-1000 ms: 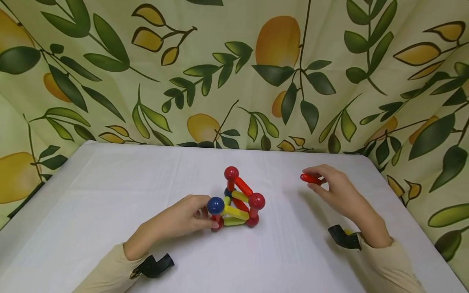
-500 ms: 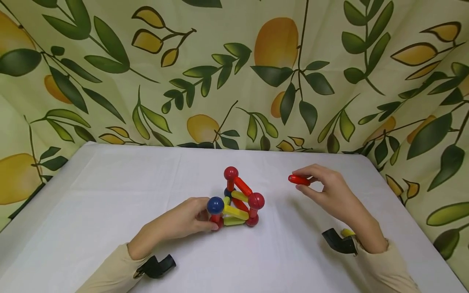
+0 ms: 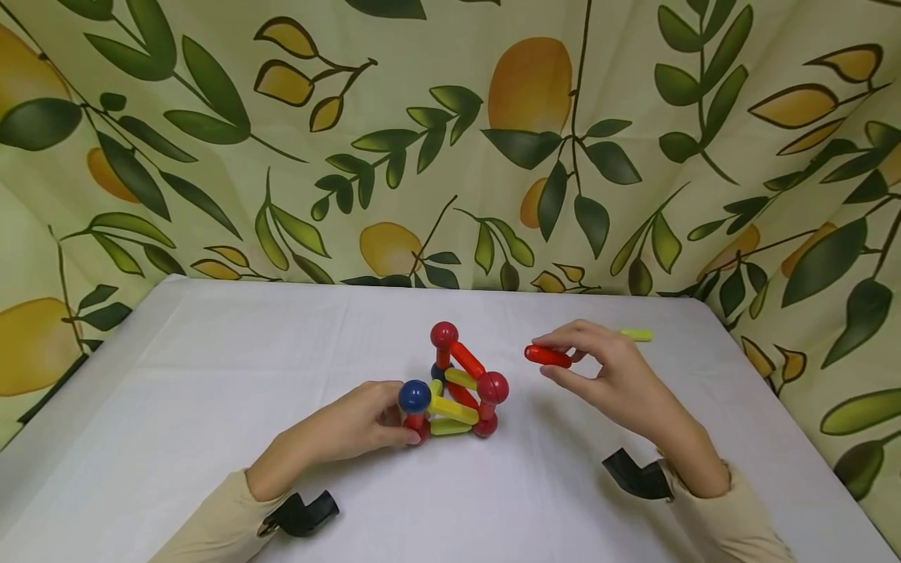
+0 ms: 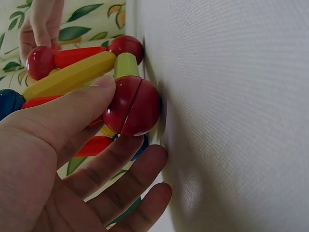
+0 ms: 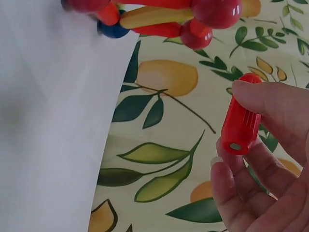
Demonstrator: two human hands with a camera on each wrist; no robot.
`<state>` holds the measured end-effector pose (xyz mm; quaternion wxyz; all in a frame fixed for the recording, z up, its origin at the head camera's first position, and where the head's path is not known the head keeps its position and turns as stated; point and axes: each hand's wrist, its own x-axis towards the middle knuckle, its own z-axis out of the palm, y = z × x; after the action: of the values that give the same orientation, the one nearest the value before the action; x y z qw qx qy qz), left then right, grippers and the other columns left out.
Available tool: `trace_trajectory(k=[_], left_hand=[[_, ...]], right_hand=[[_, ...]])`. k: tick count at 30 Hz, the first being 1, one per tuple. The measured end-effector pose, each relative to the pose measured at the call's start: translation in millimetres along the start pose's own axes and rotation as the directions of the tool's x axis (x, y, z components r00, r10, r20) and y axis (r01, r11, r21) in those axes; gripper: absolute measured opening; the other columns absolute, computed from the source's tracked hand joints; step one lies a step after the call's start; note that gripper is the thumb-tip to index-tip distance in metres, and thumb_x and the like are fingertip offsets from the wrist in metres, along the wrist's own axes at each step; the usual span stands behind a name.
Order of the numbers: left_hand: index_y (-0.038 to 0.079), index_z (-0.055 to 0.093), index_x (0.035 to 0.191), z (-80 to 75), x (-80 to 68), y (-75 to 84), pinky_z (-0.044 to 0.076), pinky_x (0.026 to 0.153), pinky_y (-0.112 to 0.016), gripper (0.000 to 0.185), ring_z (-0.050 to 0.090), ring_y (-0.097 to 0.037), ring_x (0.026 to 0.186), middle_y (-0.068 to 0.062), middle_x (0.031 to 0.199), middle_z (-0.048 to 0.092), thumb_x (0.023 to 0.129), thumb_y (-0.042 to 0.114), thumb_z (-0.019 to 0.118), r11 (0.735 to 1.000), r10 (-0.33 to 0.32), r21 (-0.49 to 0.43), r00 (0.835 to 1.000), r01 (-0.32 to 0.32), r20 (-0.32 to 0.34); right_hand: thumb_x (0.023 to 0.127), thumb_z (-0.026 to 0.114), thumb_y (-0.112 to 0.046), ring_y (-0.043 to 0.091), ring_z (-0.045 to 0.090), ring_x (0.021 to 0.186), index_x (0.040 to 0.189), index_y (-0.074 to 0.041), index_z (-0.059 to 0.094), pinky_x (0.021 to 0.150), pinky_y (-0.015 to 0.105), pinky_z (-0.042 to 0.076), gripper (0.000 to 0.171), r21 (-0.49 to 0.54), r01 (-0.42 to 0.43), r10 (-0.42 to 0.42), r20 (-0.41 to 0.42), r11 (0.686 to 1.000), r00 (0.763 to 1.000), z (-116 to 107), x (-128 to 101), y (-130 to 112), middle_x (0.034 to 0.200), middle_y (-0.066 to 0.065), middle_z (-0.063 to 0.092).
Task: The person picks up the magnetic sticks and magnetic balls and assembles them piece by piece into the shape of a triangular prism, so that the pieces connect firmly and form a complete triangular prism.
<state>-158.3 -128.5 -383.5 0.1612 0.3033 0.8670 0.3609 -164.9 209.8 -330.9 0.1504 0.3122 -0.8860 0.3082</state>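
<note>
Two hands work here: the left hand [image 3: 362,422] steadies the red, yellow and blue ball-and-rod toy frame [image 3: 456,387] mid-table, while the right hand [image 3: 605,371], pinching a short red plastic rod [image 3: 547,356], has moved closer, seemingly to attach it.

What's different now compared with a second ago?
The right hand, pinching the red rod, has carried it leftward toward the ball-and-rod structure; that uncovered a yellow rod lying on the table behind it. The left hand still steadies the structure's base, which hasn't moved.
</note>
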Motion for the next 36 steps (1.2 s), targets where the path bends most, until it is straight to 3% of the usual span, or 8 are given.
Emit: trace_trajectory(k=[18,27,36], left_hand=[[0.021,0.065,0.099,0.1,0.5,0.3,0.048,0.068,-0.022,0.017,0.055,-0.01,0.077,0.012,0.083,0.06,0.087,0.023,0.077,1.0,0.005,0.028,1.0,-0.005,-0.013],[0.021,0.066,0.101,0.4,0.4,-0.4,0.049,0.068,-0.022,0.019,0.055,-0.009,0.077,0.012,0.083,0.061,0.087,0.024,0.077,1.0,-0.001,0.025,1.0,0.001,-0.014],[0.019,0.066,0.103,0.2,-0.1,-0.9,0.048,0.069,-0.022,0.02,0.056,-0.011,0.078,0.012,0.084,0.061,0.087,0.023,0.077,0.999,0.016,0.048,1.0,-0.015,-0.025]], right_hand=[[0.08,0.082,-0.009,0.005,0.061,0.093,0.115,-0.019,0.072,0.077,0.023,0.054,0.037,0.077,0.041,-0.045,0.062,0.996,0.997,11.6,19.9,-35.2,0.106,-0.009,0.07],[0.082,0.08,-0.01,0.009,0.066,0.099,0.116,-0.013,0.072,0.076,0.022,0.058,0.035,0.167,0.106,-0.124,0.1,0.98,0.987,23.2,29.7,-51.7,0.108,-0.004,0.07],[0.084,0.078,-0.011,0.009,0.064,0.097,0.117,-0.012,0.071,0.075,0.023,0.057,0.033,0.195,0.175,-0.201,0.123,0.965,0.972,37.0,34.6,-61.0,0.108,-0.002,0.071]])
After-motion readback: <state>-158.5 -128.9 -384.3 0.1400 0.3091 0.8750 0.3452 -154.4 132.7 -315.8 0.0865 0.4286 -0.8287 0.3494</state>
